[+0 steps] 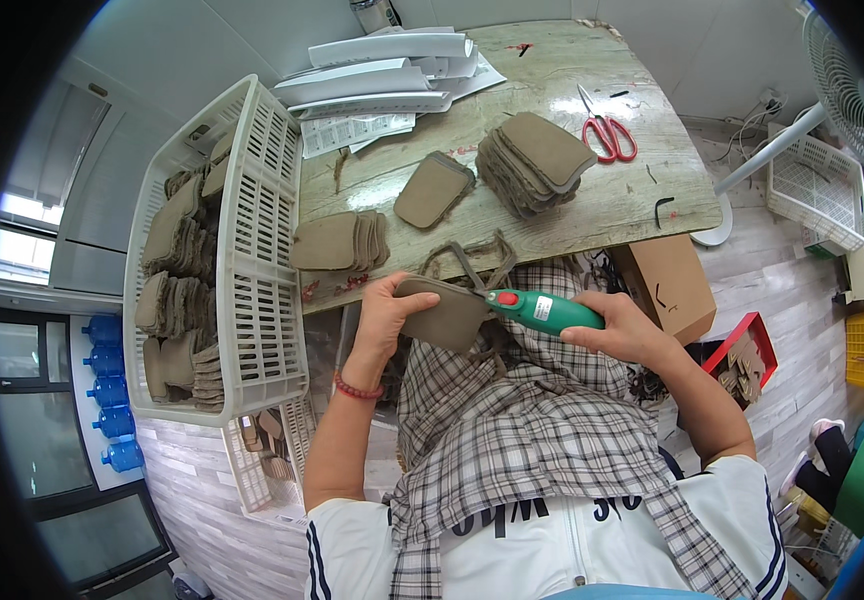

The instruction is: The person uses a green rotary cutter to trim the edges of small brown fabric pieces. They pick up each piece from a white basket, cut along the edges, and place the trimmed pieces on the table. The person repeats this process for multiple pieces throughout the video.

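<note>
Wooden table (pixel 562 75) ahead; just off its near edge, my left hand (pixel 382 320) pinches a brown pad (pixel 447 322) between thumb and fingers, likely to steady it against the green tool (pixel 562 313) gripped in my right hand (pixel 627 325). Beside the table's left edge, a white crate (pixel 237 240) holds stacked pads (pixel 174 232); past the near right corner, a red box (pixel 765 342) holds brown pieces (pixel 743 366)

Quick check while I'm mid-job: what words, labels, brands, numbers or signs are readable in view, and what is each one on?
White shirt: large dark lettering, upside down and partly covered by the plaid apron; I don't copy out wording.
White label on the green handheld tool in the right hand: print too small to read.
Loose papers on the table: rows of print, too small to read.
</note>
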`<state>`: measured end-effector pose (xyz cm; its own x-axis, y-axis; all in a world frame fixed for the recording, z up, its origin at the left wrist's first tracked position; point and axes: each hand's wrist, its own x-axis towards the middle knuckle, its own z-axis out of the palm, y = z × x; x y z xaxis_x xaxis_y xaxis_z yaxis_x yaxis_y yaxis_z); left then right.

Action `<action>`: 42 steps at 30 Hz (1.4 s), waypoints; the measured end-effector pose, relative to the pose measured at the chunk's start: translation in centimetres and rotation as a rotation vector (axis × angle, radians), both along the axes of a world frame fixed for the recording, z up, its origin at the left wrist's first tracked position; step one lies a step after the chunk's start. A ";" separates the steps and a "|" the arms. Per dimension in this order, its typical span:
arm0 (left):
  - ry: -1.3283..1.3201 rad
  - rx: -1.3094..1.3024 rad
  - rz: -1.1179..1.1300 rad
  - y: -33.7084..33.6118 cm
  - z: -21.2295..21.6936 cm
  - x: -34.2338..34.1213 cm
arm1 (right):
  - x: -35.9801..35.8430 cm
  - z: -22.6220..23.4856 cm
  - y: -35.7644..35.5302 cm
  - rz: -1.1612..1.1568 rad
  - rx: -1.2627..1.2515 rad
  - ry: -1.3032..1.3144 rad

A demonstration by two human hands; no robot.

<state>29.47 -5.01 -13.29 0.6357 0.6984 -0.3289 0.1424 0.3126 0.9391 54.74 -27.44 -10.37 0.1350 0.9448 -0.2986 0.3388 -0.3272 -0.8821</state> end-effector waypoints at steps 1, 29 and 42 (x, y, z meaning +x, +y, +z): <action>0.004 -0.002 -0.011 -0.1 0.0 0.1 | -0.1 0.1 0.0 0.001 0.005 -0.011; 0.137 0.100 -0.194 4.7 4.1 -2.0 | -2.9 -1.1 4.1 -0.036 0.050 0.259; 0.546 1.618 0.056 10.5 -0.3 5.2 | -2.0 -3.1 1.3 -0.263 0.033 0.245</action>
